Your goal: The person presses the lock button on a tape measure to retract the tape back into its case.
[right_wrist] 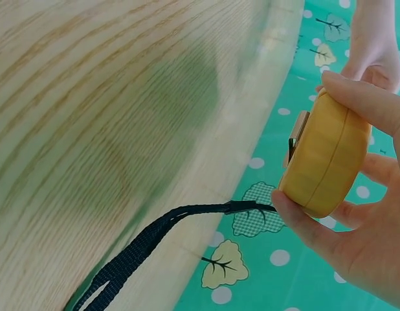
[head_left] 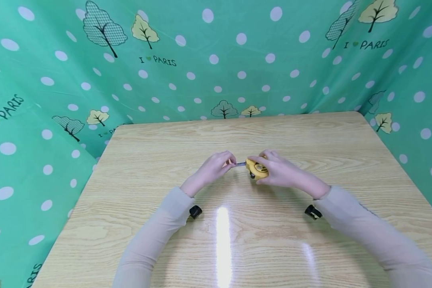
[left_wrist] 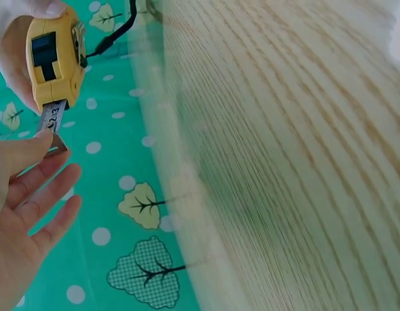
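Observation:
A yellow tape measure (head_left: 257, 169) is held above the table by my right hand (head_left: 279, 170), with thumb and fingers round its case. A short length of metal blade (left_wrist: 52, 118) sticks out of its mouth. My left hand (head_left: 215, 166) pinches the blade's hooked end between thumb and forefinger; its other fingers are loosely spread in the left wrist view. The case's black lock button (left_wrist: 44, 55) faces the left wrist camera. From the case hangs a black wrist strap (right_wrist: 167, 223), seen in the right wrist view.
The wood-grained table (head_left: 137, 160) lies under both hands. Behind and beside it hangs a green curtain (head_left: 191, 48) with white dots and trees. Black wrist devices (head_left: 195, 212) show below both forearms. Light glares off the tabletop near the front.

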`<state>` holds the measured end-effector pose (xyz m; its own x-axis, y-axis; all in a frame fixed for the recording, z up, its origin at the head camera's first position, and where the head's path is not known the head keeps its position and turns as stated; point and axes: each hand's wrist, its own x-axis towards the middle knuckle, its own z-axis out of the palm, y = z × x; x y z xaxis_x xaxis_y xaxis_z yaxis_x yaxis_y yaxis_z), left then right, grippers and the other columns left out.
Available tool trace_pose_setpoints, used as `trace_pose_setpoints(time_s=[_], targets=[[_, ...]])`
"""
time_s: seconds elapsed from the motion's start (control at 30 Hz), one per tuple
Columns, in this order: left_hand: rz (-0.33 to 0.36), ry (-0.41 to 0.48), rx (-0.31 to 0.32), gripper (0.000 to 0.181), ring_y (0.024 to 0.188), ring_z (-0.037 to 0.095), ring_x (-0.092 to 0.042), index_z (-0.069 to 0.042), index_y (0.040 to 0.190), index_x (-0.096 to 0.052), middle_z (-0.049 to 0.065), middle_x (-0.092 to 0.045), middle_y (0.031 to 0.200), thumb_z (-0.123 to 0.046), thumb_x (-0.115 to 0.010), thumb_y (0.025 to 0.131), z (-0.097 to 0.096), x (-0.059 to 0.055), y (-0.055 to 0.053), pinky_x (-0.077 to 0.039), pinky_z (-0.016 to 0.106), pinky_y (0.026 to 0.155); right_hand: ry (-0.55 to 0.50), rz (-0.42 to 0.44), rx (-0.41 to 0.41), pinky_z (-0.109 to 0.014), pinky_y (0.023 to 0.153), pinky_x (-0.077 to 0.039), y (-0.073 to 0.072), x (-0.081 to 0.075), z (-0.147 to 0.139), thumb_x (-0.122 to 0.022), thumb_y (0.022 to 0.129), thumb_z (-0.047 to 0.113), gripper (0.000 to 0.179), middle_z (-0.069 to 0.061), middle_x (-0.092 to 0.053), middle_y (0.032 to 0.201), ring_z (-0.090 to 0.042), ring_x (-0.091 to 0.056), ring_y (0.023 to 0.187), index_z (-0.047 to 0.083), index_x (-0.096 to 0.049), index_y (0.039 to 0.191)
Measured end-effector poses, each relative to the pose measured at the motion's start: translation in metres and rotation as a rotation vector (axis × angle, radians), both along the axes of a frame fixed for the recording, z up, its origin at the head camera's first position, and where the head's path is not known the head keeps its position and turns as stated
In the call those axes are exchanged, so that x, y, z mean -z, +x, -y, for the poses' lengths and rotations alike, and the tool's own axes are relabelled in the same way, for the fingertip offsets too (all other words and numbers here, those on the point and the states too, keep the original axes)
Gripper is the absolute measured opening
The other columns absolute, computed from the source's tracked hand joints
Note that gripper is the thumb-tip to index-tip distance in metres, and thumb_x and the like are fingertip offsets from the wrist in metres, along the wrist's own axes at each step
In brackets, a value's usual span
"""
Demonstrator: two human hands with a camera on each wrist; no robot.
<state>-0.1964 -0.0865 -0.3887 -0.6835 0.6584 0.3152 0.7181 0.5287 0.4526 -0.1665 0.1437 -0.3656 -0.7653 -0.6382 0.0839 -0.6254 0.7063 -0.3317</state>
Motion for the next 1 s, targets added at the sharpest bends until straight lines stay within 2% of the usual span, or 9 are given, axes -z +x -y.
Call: trace_pose_setpoints(time_s=[0.37, 0.63, 1.0], targets=[[0.017, -0.022, -0.011, 0.009, 0.076, 0.013, -0.058, -0.003, 0.09, -0.056, 0.004, -0.062, 0.085, -0.005, -0.061, 0.083, -0.002, -0.001, 0.0, -0.05, 0.024, 0.069, 0.001, 0.01, -0.002, -0.041, 0.076, -0.047, -0.001, 0.001, 0.004, -0.076, 0.068, 0.027, 0.073, -0.016, -0.046, 0.114, -0.031, -0.045, 0.099, 0.01, -0.043, 0.13], [0.006, -0.035, -0.095, 0.007, 0.077, 0.012, -0.058, -0.003, 0.091, -0.058, 0.003, -0.063, 0.085, -0.005, -0.058, 0.084, 0.008, -0.003, -0.001, -0.048, 0.02, 0.069, -0.019, -0.009, 0.005, -0.044, 0.075, -0.047, 0.002, 0.007, -0.001, -0.076, 0.068, 0.022, 0.069, -0.017, -0.046, 0.111, -0.032, -0.045, 0.099, 0.007, -0.045, 0.128], [-0.001, -0.059, -0.09, 0.014, 0.08, 0.015, -0.058, -0.001, 0.097, -0.058, 0.006, -0.062, 0.09, -0.009, -0.059, 0.084, 0.023, 0.0, -0.001, -0.048, 0.022, 0.072, 0.003, 0.045, 0.05, -0.048, 0.079, -0.046, -0.002, 0.015, -0.01, -0.076, 0.069, 0.023, 0.072, -0.019, -0.046, 0.115, -0.035, -0.045, 0.103, 0.009, -0.042, 0.131]])
